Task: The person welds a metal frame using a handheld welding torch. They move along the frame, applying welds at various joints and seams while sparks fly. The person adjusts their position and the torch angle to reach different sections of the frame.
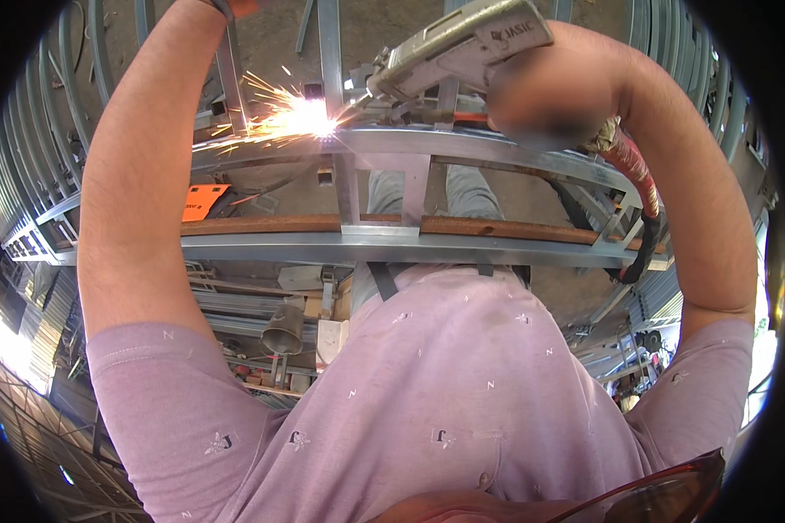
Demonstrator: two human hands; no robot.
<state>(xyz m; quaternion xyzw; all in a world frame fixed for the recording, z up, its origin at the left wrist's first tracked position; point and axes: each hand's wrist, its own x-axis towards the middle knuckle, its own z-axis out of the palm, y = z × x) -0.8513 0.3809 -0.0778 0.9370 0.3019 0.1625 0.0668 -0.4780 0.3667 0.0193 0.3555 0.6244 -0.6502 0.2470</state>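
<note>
Where a second bar [330,52] appears to meet the far bar [488,146] of a grey metal frame [347,193], a bright glare [321,124] is seen, and sparks [275,109] are thrown mainly to the left. A worn grey gun [458,48] is held in the right hand [556,96], its nozzle [369,91] directed downward and to the left, at the edge of the glare. The right hand is blurred; its fingers are judged to be wrapped around the gun, though the placing of each cannot be told. The left hand [249,5] is cut off by the upper edge of the view, and whether its fingers are spread, pressed together or pinching anything cannot be told.

A red-wrapped cable [630,161] hangs below the right hand. A rusty bar [262,225] is noted beside the near bar [279,249], and an orange sheet [204,201] is partly hidden by the left forearm [139,174].

For sound work, it is judged that a steady angle and an even gap should be held at the nozzle, and that slack should be left in the cable. Bare skin is noted on the left forearm; clearance from the sparks is advised.
</note>
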